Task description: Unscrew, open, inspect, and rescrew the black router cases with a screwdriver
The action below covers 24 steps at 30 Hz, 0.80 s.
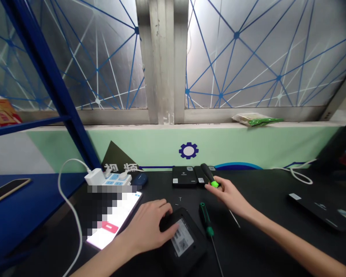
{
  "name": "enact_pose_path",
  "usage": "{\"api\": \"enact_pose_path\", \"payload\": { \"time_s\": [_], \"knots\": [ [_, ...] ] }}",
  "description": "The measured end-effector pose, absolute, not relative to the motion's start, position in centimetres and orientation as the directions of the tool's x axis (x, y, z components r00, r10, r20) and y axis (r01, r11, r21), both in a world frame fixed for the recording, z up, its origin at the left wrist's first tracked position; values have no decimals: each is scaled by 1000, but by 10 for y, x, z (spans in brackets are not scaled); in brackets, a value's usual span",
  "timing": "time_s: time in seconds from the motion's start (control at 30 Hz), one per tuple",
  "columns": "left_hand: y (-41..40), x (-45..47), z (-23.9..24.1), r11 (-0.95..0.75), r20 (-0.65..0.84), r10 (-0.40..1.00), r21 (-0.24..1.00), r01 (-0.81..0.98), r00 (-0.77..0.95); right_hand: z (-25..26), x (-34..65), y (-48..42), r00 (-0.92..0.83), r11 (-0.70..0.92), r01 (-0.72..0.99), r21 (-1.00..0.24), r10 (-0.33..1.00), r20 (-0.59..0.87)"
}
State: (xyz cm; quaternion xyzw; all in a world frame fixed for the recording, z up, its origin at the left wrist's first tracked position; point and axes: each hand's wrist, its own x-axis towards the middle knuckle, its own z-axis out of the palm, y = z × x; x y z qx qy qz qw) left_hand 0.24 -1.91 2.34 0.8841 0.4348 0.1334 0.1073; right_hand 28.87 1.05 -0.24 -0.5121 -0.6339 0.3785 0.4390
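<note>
My left hand [154,223] rests on a black electronics box [194,234], its thumb over the white label and its fingers at the back edge. The box lies label side up near the front of the table. In my right hand [227,192] is a screwdriver [207,174] with a black and bright green handle; its thin shaft points down to the right. Between the hands lies a second screwdriver [206,219] with a dark green handle, right beside the box. A few small screws [180,199] lie just behind the box.
Two flat black boxes [184,176] stand by the wall. A lit phone [115,223], a power strip [112,179] with a white cable [67,192], and a dark blue mouse [140,179] are at left. Another black device [323,211] lies far right.
</note>
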Motion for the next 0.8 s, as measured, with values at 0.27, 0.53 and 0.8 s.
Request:
{"api": "enact_pose_path", "payload": {
  "time_s": [0.27,0.53,0.8],
  "knots": [
    [-18,-7,29,-673,119,727,315,669,676,-7,295,3,-129,242,732,-637,967,219],
    [-8,8,5,-576,298,814,302,760,499,-12,290,-5,-120,192,898,-397,973,199],
    [-24,2,13,-752,236,657,277,599,716,-18,285,-7,-65,111,956,-272,983,174]
  ]
}}
